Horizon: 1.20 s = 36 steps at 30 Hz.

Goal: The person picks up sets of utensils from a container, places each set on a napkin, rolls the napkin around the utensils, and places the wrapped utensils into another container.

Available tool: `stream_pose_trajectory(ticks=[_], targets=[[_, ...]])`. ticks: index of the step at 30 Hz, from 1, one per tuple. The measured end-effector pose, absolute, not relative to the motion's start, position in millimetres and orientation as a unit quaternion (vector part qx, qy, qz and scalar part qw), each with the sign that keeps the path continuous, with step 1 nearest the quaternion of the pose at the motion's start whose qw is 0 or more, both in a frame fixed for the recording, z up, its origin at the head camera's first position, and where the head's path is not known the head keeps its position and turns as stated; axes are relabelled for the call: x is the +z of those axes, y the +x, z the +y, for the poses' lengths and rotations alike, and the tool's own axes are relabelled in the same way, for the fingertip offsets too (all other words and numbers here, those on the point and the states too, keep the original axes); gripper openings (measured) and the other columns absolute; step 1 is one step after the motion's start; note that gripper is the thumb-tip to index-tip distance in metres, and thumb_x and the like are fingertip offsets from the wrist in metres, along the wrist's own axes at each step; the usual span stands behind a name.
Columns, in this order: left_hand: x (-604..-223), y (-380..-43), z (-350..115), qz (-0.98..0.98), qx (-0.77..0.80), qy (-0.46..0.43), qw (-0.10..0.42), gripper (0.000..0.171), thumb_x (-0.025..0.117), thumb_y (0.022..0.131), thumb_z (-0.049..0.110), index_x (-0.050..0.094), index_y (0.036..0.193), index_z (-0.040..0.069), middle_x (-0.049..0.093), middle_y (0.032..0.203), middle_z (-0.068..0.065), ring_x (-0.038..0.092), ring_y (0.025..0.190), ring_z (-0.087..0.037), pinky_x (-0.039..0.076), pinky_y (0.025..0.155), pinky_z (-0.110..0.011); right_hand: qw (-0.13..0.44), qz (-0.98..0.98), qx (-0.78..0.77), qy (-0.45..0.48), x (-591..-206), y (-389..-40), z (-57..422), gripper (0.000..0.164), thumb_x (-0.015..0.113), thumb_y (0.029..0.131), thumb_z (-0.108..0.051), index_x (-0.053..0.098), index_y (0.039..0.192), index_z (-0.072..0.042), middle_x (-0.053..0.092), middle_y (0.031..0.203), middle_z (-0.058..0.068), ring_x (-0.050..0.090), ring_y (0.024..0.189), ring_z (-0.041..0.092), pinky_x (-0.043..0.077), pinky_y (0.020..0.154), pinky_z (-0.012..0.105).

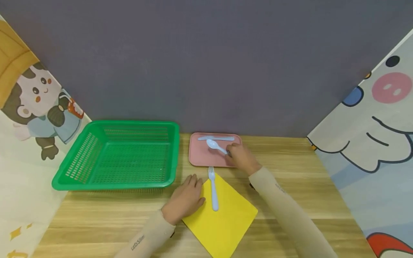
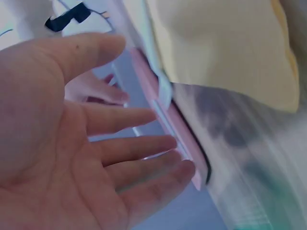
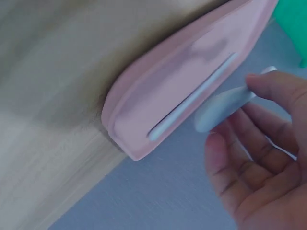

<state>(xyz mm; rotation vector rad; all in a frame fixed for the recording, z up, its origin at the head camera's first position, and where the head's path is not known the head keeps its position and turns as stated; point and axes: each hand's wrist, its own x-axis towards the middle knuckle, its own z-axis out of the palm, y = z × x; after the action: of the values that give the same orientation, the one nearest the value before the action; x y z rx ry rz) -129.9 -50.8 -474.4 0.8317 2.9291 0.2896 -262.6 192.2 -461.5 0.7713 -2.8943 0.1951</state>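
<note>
In the head view my right hand (image 1: 242, 157) is over the right side of a pink tray (image 1: 201, 157). It pinches the handle of a pale blue plastic spoon (image 1: 213, 144), also seen between thumb and fingers in the right wrist view. A matching knife (image 1: 219, 138) lies along the tray's far side. Nearer me, a pale blue fork (image 1: 214, 195) lies on a yellow napkin (image 1: 229, 222), tines towards the tray. My left hand (image 1: 187, 199), its fingers spread and holding nothing in the left wrist view, is at the napkin's left edge; whether it touches cannot be told.
A green plastic basket (image 1: 175, 161) stands to the left of the tray on the wooden table (image 1: 284, 200). Behind the table rises a grey panel (image 1: 226, 71). Walls with cartoon pictures flank both sides.
</note>
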Motion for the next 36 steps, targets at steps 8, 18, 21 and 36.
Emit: stream_pose_trajectory(ticks=[8, 18, 21, 36], targets=[[-472.0, -98.9, -56.7, 0.947, 0.100, 0.300, 0.064, 0.060, 0.071, 0.093, 0.038, 0.057, 0.132, -0.005, 0.051, 0.139, -0.026, 0.049, 0.129, -0.039, 0.043, 0.106, -0.045, 0.094, -0.965, 0.107, 0.221, -457.5, -207.6, 192.6, 0.017, 0.078, 0.088, -0.014, 0.063, 0.082, -0.009, 0.048, 0.069, 0.000, 0.046, 0.056, 0.013, 0.045, 0.049, 0.031], [-480.0, -81.3, -60.3, 0.933, 0.116, 0.335, 0.058, 0.053, 0.080, 0.084, 0.025, 0.061, 0.128, 0.001, 0.052, 0.135, -0.025, 0.052, 0.124, -0.043, 0.051, 0.097, -0.044, 0.051, -0.973, 0.174, 0.141, -465.2, -159.1, 176.9, 0.018, 0.078, 0.087, -0.013, 0.062, 0.082, -0.006, 0.049, 0.069, 0.000, 0.045, 0.058, 0.013, 0.042, 0.050, 0.026], [-482.8, -79.7, -60.8, 0.932, 0.115, 0.339, 0.058, 0.053, 0.081, 0.083, 0.025, 0.062, 0.127, 0.002, 0.053, 0.134, -0.025, 0.053, 0.123, -0.043, 0.052, 0.095, -0.044, 0.030, -0.975, 0.185, 0.122, -471.8, -150.3, 171.6, 0.021, 0.078, 0.088, -0.014, 0.060, 0.080, -0.006, 0.047, 0.067, -0.001, 0.043, 0.058, 0.013, 0.040, 0.049, 0.024], [-486.8, -74.4, -59.5, 0.932, 0.108, 0.338, 0.074, 0.054, 0.081, 0.084, 0.027, 0.062, 0.128, 0.004, 0.051, 0.138, -0.025, 0.053, 0.123, -0.043, 0.053, 0.094, -0.046, 0.013, -0.972, 0.220, 0.078, -490.7, -131.6, 155.7, 0.023, 0.076, 0.087, -0.013, 0.057, 0.076, -0.006, 0.048, 0.062, -0.002, 0.045, 0.053, 0.010, 0.040, 0.044, 0.022]])
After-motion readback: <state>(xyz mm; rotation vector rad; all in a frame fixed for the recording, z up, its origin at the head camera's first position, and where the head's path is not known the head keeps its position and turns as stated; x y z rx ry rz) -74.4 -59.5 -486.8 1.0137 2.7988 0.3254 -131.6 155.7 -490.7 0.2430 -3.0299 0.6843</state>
